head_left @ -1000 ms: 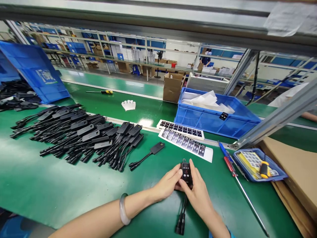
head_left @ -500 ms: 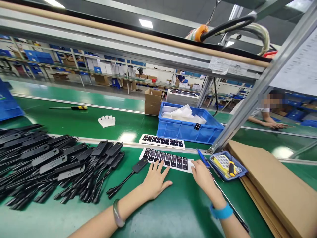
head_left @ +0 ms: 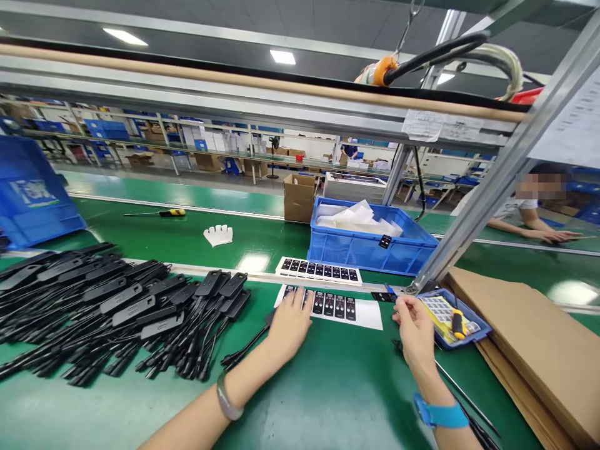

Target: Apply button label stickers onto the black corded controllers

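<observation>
My left hand (head_left: 289, 322) lies flat with fingers stretched over the left part of a label sheet (head_left: 370, 314), covering some of its black labels. To the right, my right hand (head_left: 412, 319) pinches a black label (head_left: 384, 296), held just off the sheet's blank right end. Partly behind my left hand and wrist is a black device with a cable (head_left: 248, 344). A second label sheet (head_left: 319, 270) lies behind the first, along the metal strip. On the left is a large pile of similar black cabled devices (head_left: 126, 306).
A blue bin (head_left: 370, 250) with white paper stands behind. At right are a small blue tray (head_left: 450, 315) with a screwdriver and flat cardboard (head_left: 529, 350). A white glove (head_left: 218, 235), another screwdriver (head_left: 164, 213) and a blue crate (head_left: 37, 194) lie further left. A co-worker sits beyond the post.
My right hand has lifted the rightmost label off the sheet and moved right with it. My left hand has stayed on the sheet, its fingers closer together. The view has shifted slightly.
</observation>
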A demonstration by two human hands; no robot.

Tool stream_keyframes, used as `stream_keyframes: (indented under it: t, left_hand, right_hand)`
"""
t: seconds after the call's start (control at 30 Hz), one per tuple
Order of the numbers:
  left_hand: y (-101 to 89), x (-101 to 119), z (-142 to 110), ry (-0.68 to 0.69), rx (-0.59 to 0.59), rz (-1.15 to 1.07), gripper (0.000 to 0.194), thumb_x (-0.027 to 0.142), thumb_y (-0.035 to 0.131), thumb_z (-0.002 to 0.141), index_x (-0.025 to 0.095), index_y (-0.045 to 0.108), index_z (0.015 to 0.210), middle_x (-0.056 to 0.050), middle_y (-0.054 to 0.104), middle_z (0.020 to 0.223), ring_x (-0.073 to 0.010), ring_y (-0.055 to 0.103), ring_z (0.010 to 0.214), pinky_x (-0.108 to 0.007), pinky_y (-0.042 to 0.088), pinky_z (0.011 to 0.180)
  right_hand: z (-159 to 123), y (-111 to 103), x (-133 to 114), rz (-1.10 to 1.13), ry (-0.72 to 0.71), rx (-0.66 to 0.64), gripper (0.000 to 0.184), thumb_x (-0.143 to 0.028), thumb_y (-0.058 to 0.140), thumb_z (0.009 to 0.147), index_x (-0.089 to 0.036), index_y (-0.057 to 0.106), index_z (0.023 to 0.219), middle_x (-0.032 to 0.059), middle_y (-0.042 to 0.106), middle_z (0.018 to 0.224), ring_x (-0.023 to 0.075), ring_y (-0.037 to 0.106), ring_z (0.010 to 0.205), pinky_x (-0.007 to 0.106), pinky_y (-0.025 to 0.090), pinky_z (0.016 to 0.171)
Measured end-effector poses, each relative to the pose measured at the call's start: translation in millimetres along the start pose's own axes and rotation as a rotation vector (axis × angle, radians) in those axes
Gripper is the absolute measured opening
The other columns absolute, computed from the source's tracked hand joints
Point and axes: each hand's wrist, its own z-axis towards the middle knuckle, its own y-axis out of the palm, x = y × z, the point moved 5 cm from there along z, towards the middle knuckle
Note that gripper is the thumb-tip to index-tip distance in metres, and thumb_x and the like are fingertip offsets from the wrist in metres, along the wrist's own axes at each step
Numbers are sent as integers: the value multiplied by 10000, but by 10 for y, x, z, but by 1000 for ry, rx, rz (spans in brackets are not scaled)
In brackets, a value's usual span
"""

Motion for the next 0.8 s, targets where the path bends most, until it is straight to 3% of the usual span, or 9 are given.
stream_keyframes:
  t: [0.07, 0.13, 0.23, 0.3, 0.4, 0.5, 0.6, 0.8]
  left_hand:
    - [-129, -186, -11, -123, -16, 69, 522, 92, 383, 823, 14, 421, 1337, -283, 580, 1102, -419, 528, 1061, -580, 391, 866]
    - [-214, -288, -63, -183, -60, 106, 513, 64, 356, 798, -80, 435, 1284, -263, 614, 850, -403, 597, 869, -565, 431, 760]
    - [-272, -243, -184, -202, -78, 54, 483, 163, 386, 841, -8, 444, 1288, -215, 589, 929, -304, 613, 731, -456, 470, 674]
    - [-223, -107, -283, -212, -109, -221, 424, 307, 431, 874, 98, 483, 1238, -134, 575, 958, -211, 590, 655, -357, 473, 617]
    - [22, 172, -457, -334, -293, -936, 375, 473, 501, 851, 155, 518, 1050, 11, 525, 704, -112, 487, 495, -244, 417, 487]
    - [252, 437, -605, -487, -419, -1500, 428, 468, 651, 766, 165, 504, 1029, -1, 573, 790, -94, 541, 582, -233, 466, 566]
    - [347, 591, -673, -491, -484, -1703, 520, 361, 751, 695, 165, 508, 1111, -37, 616, 884, -132, 628, 702, -268, 501, 678]
    - [382, 671, -719, -481, -633, -1782, 701, 167, 776, 636, 188, 479, 1271, -68, 662, 899, -195, 680, 800, -304, 518, 744]
  right_hand:
    - [-174, 1, -139, 74, 21, -16, 234, -445, 449, 900, -216, 491, 925, 12, 523, 793, 154, 536, 640, 272, 463, 596]
    - [-395, 87, -280, 115, 25, -58, 204, -424, 456, 907, -224, 496, 905, -7, 516, 781, 133, 528, 615, 253, 455, 588]
    - [-694, 311, -399, 195, 29, -185, 190, -408, 485, 897, -221, 507, 871, -26, 496, 761, 107, 501, 563, 239, 442, 557]
    - [-816, 435, -396, 301, 58, -287, 194, -409, 486, 898, -218, 499, 864, -37, 462, 751, 90, 475, 529, 228, 420, 527]
    - [-872, 467, -320, 402, 121, -341, 203, -411, 494, 901, -214, 487, 854, -51, 424, 721, 75, 441, 497, 211, 379, 495]
    - [-853, 406, -260, 381, 151, -334, 215, -410, 531, 886, -207, 499, 826, -52, 432, 690, 75, 413, 487, 201, 352, 470]
    - [-849, 378, -271, 304, 153, -362, 234, -422, 568, 858, -196, 537, 810, -39, 469, 666, 84, 409, 486, 202, 352, 454]
    - [-912, 399, -279, 189, 129, -411, 251, -429, 604, 823, -181, 595, 785, 8, 544, 678, 128, 500, 582, 211, 436, 485]
